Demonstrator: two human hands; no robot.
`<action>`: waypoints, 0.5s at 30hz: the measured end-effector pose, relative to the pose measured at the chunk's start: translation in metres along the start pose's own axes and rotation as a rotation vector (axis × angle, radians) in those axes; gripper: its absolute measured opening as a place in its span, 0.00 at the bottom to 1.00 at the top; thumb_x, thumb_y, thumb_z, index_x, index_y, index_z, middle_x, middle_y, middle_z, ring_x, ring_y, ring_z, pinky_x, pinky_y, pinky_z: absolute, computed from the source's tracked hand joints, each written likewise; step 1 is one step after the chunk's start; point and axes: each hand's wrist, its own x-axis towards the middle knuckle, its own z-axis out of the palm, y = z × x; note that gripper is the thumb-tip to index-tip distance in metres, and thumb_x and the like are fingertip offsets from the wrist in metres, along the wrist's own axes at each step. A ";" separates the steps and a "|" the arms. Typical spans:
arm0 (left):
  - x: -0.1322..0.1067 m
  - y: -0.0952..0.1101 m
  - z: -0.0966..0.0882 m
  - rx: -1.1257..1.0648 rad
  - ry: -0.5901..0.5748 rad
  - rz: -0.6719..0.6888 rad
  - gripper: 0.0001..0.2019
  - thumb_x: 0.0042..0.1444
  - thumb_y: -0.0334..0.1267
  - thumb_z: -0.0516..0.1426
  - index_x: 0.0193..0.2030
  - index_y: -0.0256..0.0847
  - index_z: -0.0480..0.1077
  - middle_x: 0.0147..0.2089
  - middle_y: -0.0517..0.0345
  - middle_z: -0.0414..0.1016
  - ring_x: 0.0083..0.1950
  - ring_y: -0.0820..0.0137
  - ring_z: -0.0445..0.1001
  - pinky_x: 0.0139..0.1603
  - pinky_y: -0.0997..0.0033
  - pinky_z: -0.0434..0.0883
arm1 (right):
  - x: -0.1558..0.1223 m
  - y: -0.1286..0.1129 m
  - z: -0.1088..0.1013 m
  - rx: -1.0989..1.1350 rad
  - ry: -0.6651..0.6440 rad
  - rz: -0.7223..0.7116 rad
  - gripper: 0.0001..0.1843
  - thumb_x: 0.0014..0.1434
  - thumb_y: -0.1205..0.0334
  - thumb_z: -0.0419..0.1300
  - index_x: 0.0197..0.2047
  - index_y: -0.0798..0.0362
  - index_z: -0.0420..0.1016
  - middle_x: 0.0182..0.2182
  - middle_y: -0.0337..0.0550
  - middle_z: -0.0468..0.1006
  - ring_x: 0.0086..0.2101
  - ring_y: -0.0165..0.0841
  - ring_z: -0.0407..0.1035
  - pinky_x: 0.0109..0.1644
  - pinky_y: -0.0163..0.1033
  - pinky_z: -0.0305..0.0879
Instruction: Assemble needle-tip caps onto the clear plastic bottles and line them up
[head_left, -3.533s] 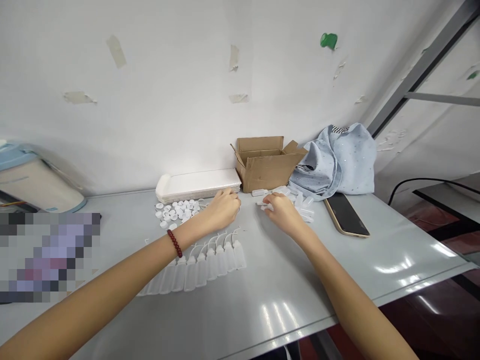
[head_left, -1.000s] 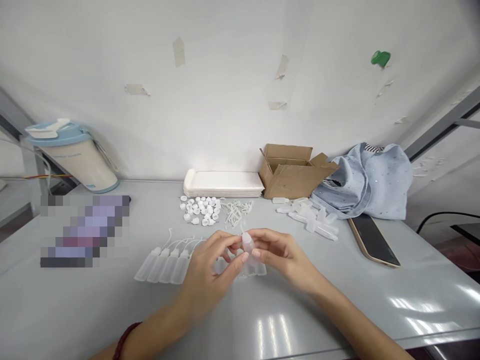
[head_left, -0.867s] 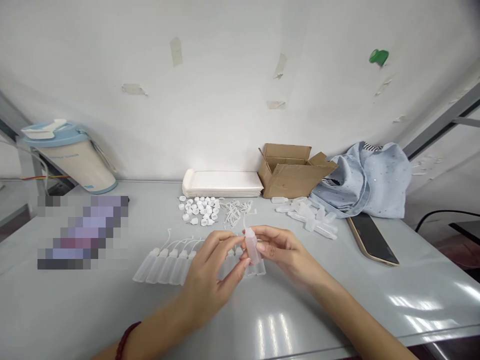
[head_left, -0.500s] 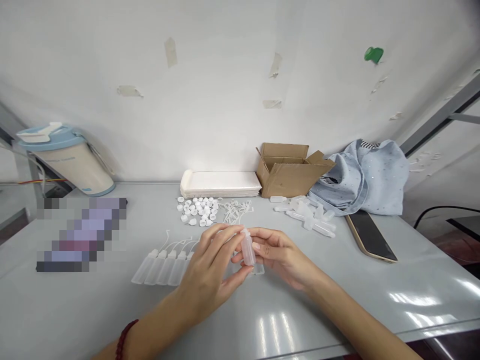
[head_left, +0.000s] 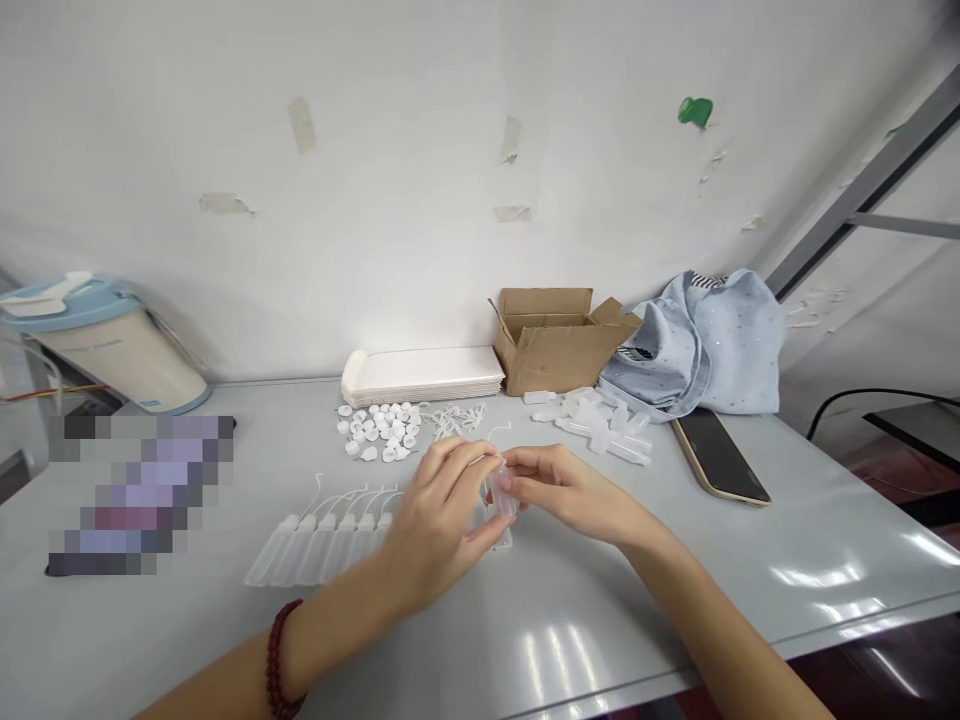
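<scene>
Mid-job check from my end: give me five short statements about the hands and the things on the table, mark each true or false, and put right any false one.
1. The left hand and right hand both hold one small translucent plastic bottle. True.
2. No box in view is open. False: the brown cardboard box has its top flaps open.
3. The small white round caps lie left of the thin white tubes. True.
4. No bracelet is worn. False: a dark red beaded bracelet circles the left wrist.
5. The black-screened phone lies apart from both hands. True.
</scene>
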 end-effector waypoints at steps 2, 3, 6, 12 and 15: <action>0.004 0.004 0.004 -0.020 -0.028 -0.018 0.18 0.53 0.31 0.61 0.51 0.35 0.64 0.49 0.46 0.71 0.52 0.56 0.65 0.52 0.54 0.68 | -0.002 0.001 -0.004 -0.040 0.011 0.026 0.11 0.61 0.59 0.54 0.35 0.54 0.75 0.29 0.39 0.74 0.30 0.31 0.67 0.34 0.36 0.64; 0.006 0.006 0.006 -0.024 -0.048 -0.029 0.18 0.53 0.31 0.61 0.50 0.35 0.64 0.49 0.46 0.71 0.52 0.56 0.65 0.52 0.54 0.68 | -0.003 0.001 -0.006 -0.070 0.018 0.044 0.11 0.61 0.59 0.53 0.34 0.54 0.75 0.27 0.38 0.72 0.29 0.30 0.65 0.32 0.35 0.62; 0.010 0.011 0.012 -0.032 -0.145 -0.072 0.19 0.52 0.33 0.62 0.49 0.35 0.64 0.48 0.47 0.70 0.51 0.55 0.65 0.50 0.53 0.68 | -0.005 0.002 -0.010 -0.200 0.041 0.124 0.13 0.60 0.59 0.53 0.27 0.54 0.70 0.21 0.34 0.63 0.23 0.26 0.56 0.26 0.33 0.54; 0.013 0.018 0.021 -0.094 -0.323 -0.210 0.20 0.47 0.32 0.65 0.45 0.39 0.64 0.47 0.50 0.71 0.49 0.55 0.65 0.47 0.52 0.69 | -0.007 0.010 -0.015 -0.389 -0.007 0.196 0.16 0.58 0.64 0.49 0.19 0.54 0.62 0.17 0.34 0.62 0.21 0.27 0.56 0.25 0.34 0.51; 0.014 0.019 0.022 -0.133 -0.359 -0.287 0.20 0.45 0.29 0.65 0.45 0.38 0.65 0.46 0.51 0.72 0.50 0.55 0.65 0.48 0.52 0.69 | -0.006 0.013 -0.016 -0.435 -0.006 0.187 0.18 0.58 0.66 0.46 0.18 0.54 0.62 0.19 0.39 0.70 0.24 0.31 0.65 0.29 0.36 0.57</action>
